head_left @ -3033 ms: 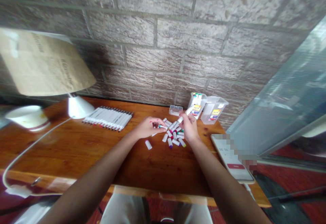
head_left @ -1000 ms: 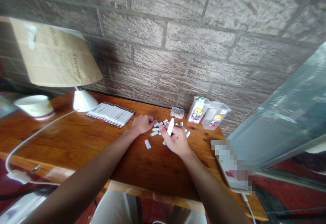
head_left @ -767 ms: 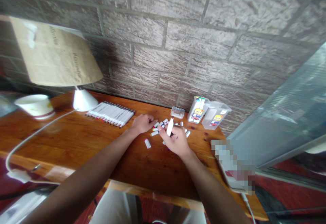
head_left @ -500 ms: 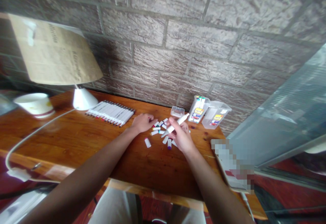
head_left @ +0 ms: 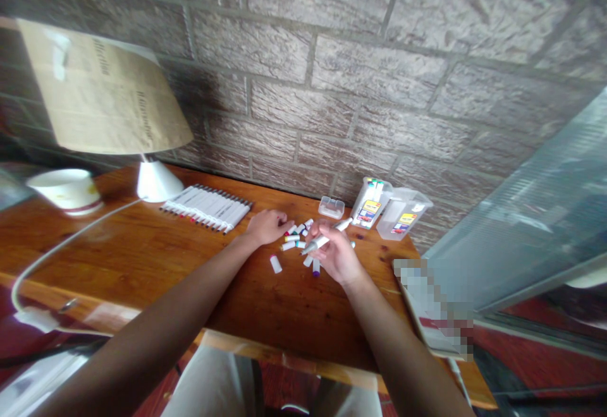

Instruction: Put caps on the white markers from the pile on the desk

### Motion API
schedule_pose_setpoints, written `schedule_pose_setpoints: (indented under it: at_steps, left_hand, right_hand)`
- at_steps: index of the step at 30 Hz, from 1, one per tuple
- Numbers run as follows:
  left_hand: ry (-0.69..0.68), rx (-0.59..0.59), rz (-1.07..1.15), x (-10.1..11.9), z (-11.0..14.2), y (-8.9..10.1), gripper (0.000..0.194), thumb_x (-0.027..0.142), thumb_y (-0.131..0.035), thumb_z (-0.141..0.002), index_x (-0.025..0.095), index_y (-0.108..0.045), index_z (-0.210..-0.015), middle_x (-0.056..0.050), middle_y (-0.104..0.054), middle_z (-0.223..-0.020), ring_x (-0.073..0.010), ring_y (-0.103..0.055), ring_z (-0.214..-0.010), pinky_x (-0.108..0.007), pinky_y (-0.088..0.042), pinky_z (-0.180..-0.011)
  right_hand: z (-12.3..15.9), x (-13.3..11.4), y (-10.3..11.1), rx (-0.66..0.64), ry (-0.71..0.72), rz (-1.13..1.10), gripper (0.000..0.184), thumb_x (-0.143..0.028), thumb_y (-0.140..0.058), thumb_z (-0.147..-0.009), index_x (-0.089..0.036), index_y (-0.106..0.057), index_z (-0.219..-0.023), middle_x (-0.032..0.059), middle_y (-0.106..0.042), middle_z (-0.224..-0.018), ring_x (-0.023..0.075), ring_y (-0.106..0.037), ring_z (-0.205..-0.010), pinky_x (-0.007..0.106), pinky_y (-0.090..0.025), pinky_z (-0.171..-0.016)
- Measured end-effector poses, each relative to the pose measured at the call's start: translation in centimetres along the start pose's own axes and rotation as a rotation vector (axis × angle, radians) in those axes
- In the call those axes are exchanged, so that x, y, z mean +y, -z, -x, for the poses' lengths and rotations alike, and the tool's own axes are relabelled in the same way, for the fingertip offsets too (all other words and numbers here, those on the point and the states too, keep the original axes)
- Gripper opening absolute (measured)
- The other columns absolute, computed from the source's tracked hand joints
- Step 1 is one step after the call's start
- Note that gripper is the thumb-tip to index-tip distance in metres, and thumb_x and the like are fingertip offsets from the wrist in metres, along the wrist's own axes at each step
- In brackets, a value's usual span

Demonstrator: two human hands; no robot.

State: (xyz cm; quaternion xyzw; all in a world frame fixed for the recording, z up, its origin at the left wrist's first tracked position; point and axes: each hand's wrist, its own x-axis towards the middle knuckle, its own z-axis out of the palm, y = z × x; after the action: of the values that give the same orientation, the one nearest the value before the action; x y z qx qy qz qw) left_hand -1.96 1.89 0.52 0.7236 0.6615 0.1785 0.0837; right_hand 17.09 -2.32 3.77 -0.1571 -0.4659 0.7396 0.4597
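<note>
My right hand (head_left: pixel 336 256) holds a white marker (head_left: pixel 324 238) in a pinch, its grey uncapped tip pointing down and left. Below and around that hand lie several loose marker caps (head_left: pixel 288 246), white with coloured ends; some are hidden behind the fingers. One cap (head_left: pixel 275 264) lies apart, nearer me. My left hand (head_left: pixel 267 227) rests on the table just left of the caps, fingers loosely bent and apart, with nothing visible in it. Beyond it to the left, a row of white markers (head_left: pixel 206 208) lies side by side.
On the wooden table (head_left: pixel 284 316) stand a lamp (head_left: pixel 154 182) and a paper cup (head_left: pixel 69 191) at left. Against the wall are a clear box of markers (head_left: pixel 370 205), another clear box (head_left: pixel 403 215) and a clear lid (head_left: pixel 331 206). A blurred-out flat object (head_left: pixel 431 316) lies at right.
The marker in my right hand has turned slightly and sits lower in the fingers. My left hand stays in place. The view has shifted a little.
</note>
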Motion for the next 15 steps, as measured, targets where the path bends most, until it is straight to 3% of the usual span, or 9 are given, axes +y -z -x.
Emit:
schedule_pose_setpoints:
  at_steps: [10,15]
  left_hand:
    - [-0.014,0.000,-0.002,-0.3,-0.2,-0.3,0.044,0.055,-0.045,-0.092,0.022,-0.063,-0.069,-0.003,-0.071,-0.077,-0.0182,-0.065,-0.076,-0.027,-0.036,-0.063]
    - [-0.020,0.004,0.008,-0.4,-0.2,-0.4,0.044,0.055,-0.045,-0.092,0.022,-0.064,-0.070,-0.003,-0.071,-0.077,-0.0182,-0.065,-0.076,-0.027,-0.037,-0.063]
  right_hand:
    - [-0.2,0.3,0.3,0.030,-0.002,0.044,0.027,-0.038,-0.075,-0.071,-0.018,-0.059,-0.066,-0.0062,-0.045,-0.051,0.0049,-0.026,-0.043,0.020,-0.019,-0.041]
    - [-0.2,1.0,0.9,0.044,0.044,0.354,0.046,-0.045,-0.069,-0.082,-0.019,-0.046,-0.052,-0.0058,-0.040,-0.049,0.0073,-0.034,-0.046,0.023,-0.027,-0.047]
